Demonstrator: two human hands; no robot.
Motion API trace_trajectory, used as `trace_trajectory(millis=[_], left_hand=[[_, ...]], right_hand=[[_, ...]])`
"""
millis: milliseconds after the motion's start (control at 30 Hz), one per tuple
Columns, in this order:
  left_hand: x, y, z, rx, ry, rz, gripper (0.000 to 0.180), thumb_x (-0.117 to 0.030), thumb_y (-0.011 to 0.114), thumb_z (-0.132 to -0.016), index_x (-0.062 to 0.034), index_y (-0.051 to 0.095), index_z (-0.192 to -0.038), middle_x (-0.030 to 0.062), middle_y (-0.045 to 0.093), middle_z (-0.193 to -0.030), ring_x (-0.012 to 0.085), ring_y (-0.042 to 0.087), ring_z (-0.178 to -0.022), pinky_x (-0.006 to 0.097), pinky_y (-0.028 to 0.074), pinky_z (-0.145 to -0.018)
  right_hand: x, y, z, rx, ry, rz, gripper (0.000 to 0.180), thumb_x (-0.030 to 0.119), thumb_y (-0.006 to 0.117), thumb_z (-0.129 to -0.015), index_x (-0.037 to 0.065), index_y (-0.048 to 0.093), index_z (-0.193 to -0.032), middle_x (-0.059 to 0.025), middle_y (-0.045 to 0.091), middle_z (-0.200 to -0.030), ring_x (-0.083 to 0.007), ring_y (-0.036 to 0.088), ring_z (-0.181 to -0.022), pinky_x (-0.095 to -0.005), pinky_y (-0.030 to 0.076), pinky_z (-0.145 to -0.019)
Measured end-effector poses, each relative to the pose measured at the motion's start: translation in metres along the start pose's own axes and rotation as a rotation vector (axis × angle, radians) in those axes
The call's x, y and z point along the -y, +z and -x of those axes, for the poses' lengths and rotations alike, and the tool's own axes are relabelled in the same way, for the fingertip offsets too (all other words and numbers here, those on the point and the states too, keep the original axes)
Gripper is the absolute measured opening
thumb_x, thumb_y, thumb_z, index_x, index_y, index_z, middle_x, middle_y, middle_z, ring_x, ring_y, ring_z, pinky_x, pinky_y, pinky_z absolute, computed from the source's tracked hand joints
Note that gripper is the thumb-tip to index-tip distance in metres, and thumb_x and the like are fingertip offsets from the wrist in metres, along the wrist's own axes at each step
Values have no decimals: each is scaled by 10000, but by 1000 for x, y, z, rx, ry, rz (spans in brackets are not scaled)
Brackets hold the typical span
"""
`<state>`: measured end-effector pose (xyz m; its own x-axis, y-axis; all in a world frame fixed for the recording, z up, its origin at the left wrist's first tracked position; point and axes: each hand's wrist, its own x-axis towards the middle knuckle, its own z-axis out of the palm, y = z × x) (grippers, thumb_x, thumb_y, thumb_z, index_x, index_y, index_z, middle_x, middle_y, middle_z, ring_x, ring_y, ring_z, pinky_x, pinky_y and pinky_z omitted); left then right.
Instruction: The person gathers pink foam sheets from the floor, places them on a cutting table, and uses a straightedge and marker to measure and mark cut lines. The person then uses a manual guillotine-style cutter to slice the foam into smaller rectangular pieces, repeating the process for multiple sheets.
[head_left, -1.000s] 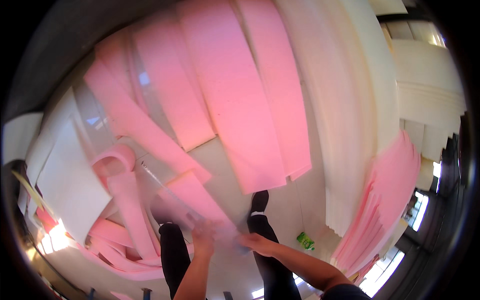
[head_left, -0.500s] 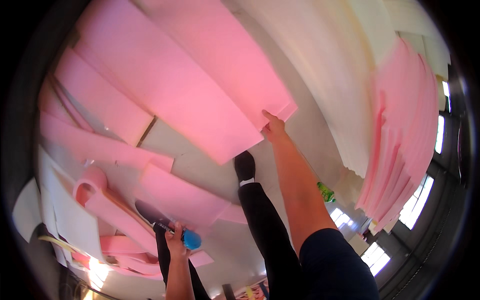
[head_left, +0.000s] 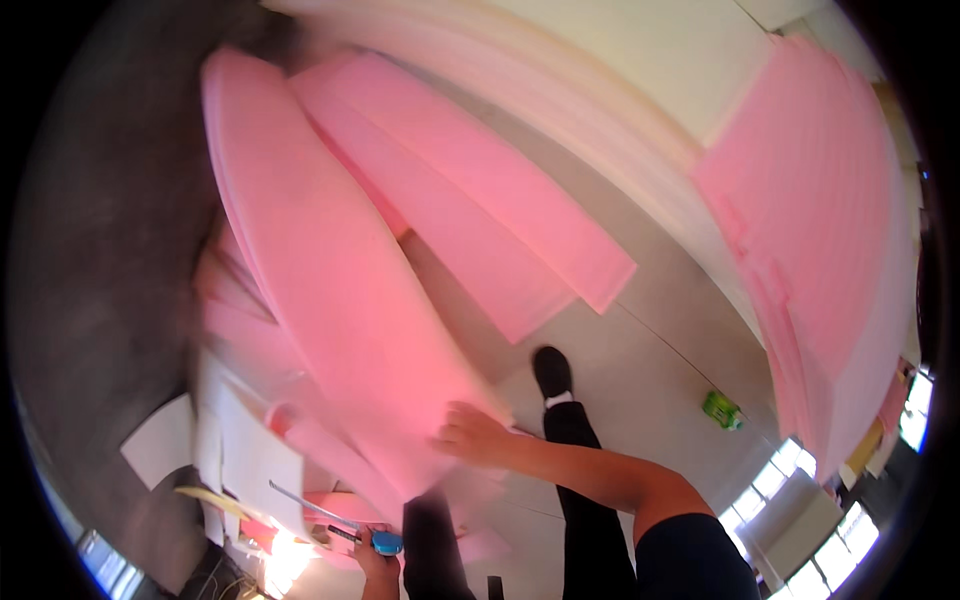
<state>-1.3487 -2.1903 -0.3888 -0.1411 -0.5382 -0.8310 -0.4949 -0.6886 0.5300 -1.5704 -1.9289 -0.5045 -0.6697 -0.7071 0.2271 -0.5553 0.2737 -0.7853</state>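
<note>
My right hand grips the near edge of a long pink foam sheet, with its fingers laid over the top; the sheet and hand are smeared by motion. The sheet rises over other pink foam sheets spread on the floor. Low down on the left, my left hand is closed round a tool with a rounded blue body and a black part. A thin grey strip stretches away beside it; whether the two are joined, I cannot tell.
A tall stack of pink foam sheets stands at the right, beside large cream foam. White sheets lie at the lower left. A green package is on the grey floor, right of my shoe.
My right hand has moved left and nearer, bringing the pink sheet across the others. The left hand stays low, its tool now pointing left. The view has shifted.
</note>
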Motion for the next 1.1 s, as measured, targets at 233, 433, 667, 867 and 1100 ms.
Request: trace_trajectory(millis=[233,433,667,867,1100], left_hand=[[0,-46,3,-181,63,-55,201,-216,441,-983,-66,509,-868,75,539,-783,225,577,-753,410,508,-782],[4,6,16,-54,24,5,154,-164,486,-966,-22,495,-907,118,578,-737,258,615,-710,404,533,-728],[-6,26,23,-62,40,-99,164,-158,473,-968,-12,498,-899,143,614,-776,263,633,-733,382,528,-696],[0,11,17,-104,-40,-80,156,-153,480,-967,-19,507,-891,132,609,-754,258,637,-729,380,529,-700],[-3,-30,-12,-137,-77,-5,130,-198,529,-952,-73,501,-927,99,577,-737,228,603,-713,378,525,-705]], right_hand=[[-14,25,20,230,-84,44,153,156,540,-718,128,588,-861,-17,496,-762,-222,501,-844,-415,398,-961],[-1,25,22,401,-144,103,130,148,545,-762,107,611,-866,-11,555,-783,-189,539,-867,-403,369,-1019],[9,7,18,476,-52,286,202,151,549,-760,89,632,-934,-14,554,-783,-192,535,-855,-414,358,-1018],[12,-22,3,321,45,-259,299,117,617,-714,69,631,-1009,-72,607,-877,-253,582,-892,-408,426,-924],[-228,-31,114,-662,1518,268,608,290,764,-761,-65,523,-1190,-177,618,-1138,-296,598,-1030,-404,451,-912]])
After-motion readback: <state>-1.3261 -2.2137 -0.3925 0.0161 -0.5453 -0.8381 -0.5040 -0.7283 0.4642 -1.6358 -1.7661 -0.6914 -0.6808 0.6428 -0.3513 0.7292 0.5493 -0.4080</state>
